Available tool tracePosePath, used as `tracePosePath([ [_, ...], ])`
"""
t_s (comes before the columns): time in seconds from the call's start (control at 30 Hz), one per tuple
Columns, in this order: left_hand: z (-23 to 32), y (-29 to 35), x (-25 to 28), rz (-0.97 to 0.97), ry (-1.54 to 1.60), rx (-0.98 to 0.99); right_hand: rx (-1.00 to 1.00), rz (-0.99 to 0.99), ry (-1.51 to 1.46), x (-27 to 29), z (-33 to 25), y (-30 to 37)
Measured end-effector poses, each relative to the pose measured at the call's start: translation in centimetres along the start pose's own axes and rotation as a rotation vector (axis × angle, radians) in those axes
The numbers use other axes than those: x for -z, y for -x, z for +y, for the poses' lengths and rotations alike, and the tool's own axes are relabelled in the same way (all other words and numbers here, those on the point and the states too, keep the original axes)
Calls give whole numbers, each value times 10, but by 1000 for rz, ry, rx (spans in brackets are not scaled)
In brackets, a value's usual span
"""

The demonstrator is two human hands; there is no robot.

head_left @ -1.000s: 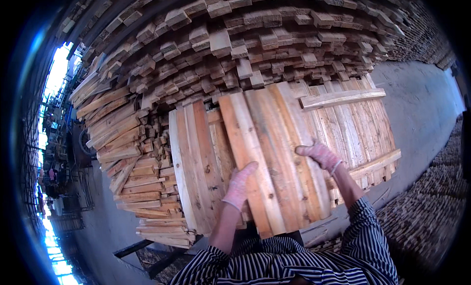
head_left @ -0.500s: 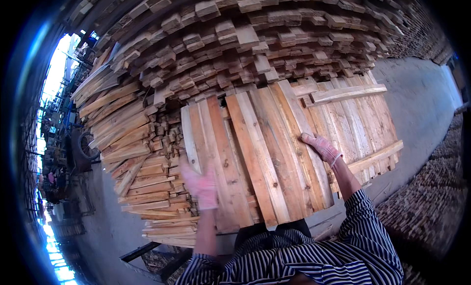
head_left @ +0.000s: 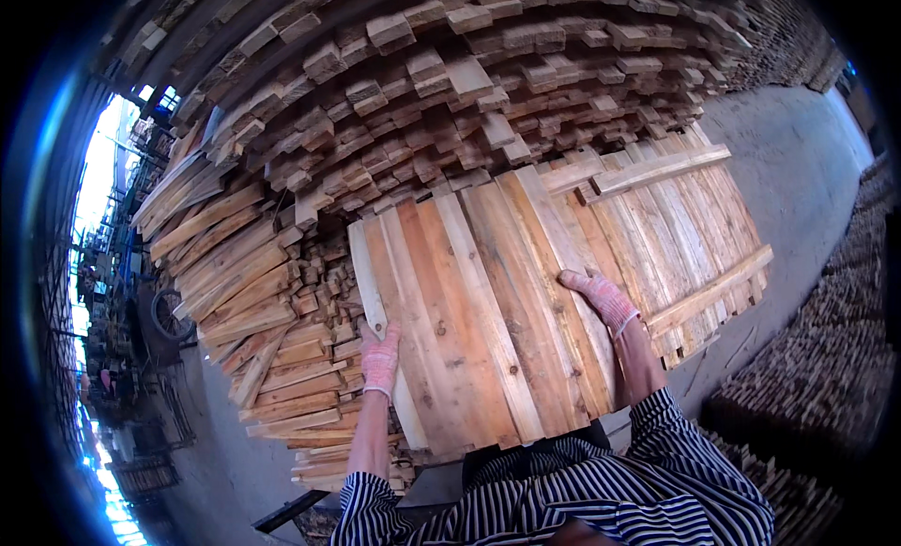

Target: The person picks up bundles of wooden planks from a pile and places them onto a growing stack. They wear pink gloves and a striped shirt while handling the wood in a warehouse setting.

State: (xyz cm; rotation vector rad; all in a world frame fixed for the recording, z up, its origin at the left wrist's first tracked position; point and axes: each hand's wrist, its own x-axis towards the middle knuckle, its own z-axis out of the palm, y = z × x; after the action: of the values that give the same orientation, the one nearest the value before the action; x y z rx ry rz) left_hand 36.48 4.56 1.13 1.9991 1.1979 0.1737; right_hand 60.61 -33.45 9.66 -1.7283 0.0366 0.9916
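Note:
A row of long sawn wooden boards [head_left: 450, 311] lies side by side in front of me, their near ends close to my waist. My left hand [head_left: 380, 360], in a pink-and-white knit glove, grips the outer edge of the leftmost board [head_left: 369, 278]. Its thumb is on the board's top and the other fingers are mostly hidden. In a matching glove, my right hand [head_left: 603, 300] grips the right side of the row, thumb lying over the top. Between my hands the boards sit close together, their ends uneven.
Right of the row, more boards [head_left: 671, 217] carry two crosswise battens [head_left: 662, 170]. A tall timber stack [head_left: 450, 86] rises behind. Loose wood pieces [head_left: 235, 274] are piled at left. Stacked wood [head_left: 807, 349] stands at right beside the concrete floor [head_left: 788, 152].
My left hand has come down onto the leftmost board's edge. The gap among the left boards has closed. My right hand has shifted slightly left along with the row.

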Motion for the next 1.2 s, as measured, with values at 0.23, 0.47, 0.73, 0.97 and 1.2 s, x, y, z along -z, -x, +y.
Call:
tracePosePath([
  [0.23,20,11,13,32,-107,28,50,79,-103,-5,49,-37],
  [0.47,38,15,17,-72,-68,99,89,-6,-99,4,33,-61],
  [0.73,-17,1,6,-29,-123,107,162,-53,132,16,2,-74],
  [0.97,49,10,22,-81,-150,282,258,-16,302,16,24,-87],
  [1.2,40,18,32,26,5,161,733,484,341,-48,-2,-35],
])
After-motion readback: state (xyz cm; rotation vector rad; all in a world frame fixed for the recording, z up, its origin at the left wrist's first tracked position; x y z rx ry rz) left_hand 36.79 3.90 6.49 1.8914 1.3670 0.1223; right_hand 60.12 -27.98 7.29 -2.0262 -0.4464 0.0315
